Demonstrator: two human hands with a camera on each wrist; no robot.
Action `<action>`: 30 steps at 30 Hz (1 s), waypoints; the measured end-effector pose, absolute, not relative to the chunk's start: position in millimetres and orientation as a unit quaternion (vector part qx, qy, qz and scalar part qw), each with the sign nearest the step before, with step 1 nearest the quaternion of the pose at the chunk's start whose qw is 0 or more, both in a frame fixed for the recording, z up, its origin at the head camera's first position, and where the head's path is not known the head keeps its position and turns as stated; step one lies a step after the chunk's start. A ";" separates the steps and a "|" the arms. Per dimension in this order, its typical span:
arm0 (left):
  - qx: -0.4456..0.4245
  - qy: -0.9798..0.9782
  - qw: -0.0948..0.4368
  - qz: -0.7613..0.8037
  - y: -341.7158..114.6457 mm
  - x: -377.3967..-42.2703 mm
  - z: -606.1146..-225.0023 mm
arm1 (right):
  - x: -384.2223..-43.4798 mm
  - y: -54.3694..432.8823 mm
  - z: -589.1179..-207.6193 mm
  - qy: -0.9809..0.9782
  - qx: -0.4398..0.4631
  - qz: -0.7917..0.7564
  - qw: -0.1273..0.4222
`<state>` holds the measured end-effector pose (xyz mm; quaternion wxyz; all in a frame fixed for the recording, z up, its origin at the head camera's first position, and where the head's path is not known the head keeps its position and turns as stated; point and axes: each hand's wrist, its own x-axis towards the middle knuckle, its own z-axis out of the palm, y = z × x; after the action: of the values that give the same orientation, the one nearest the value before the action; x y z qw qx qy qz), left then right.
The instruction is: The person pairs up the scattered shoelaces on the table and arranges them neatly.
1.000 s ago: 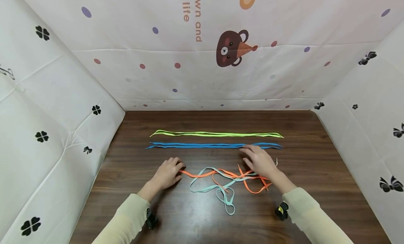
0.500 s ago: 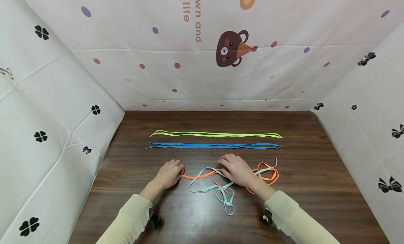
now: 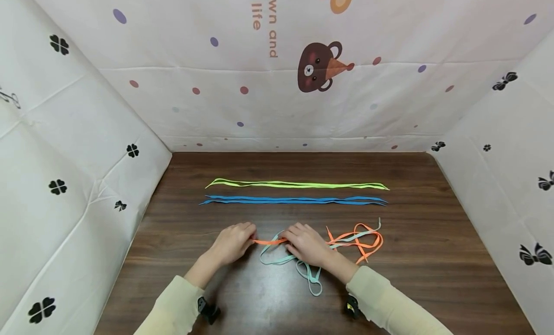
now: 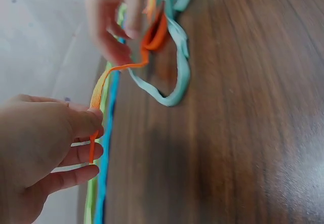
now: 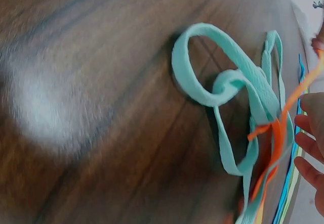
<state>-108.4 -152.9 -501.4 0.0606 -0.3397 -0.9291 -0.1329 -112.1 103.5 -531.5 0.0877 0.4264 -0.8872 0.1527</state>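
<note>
Left hand (image 3: 232, 241) pinches orange lace (image 3: 269, 242) between thumb and fingers. Lace spans to right hand (image 3: 306, 243); whether right grips it, cannot tell. Mint lace (image 5: 182, 72) loops beside right hand; blue laces (image 3: 298, 200) beyond both hands.

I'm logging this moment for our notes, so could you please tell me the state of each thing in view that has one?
Yellow-green laces: stretched out, roughly straight.
Blue laces: stretched out, roughly straight.
Mint lacing: loosely looped.
Orange lacing: partly looped, crossing the mint lacing.
Left hand: pinching the orange lacing.
Right hand: at the orange lacing, grip unclear.
White backdrop: creased.
</note>
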 end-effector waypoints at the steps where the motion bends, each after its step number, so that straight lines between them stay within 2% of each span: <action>1: -0.346 -0.926 0.070 -0.134 -152.1 -107.9 -498.0 | -111.4 102.7 -532.0 -0.887 0.425 0.155 0.086; 7: -0.359 -0.915 0.124 -0.137 -149.7 -109.0 -481.6 | -107.8 100.2 -531.0 -0.886 0.425 0.166 0.083; 12: -0.344 -0.918 0.144 -0.133 -156.4 -112.2 -478.8 | -107.4 99.3 -527.6 -0.889 0.415 0.184 0.066; 30: -0.257 -0.954 0.108 -0.115 -201.8 -116.8 -495.0 | -100.4 121.9 -506.5 -0.887 0.415 0.198 0.044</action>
<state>-116.8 -201.8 -495.0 0.1079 -0.2565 -0.9536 -0.1152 -100.4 121.9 -506.5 0.0439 0.4153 -0.8868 0.1982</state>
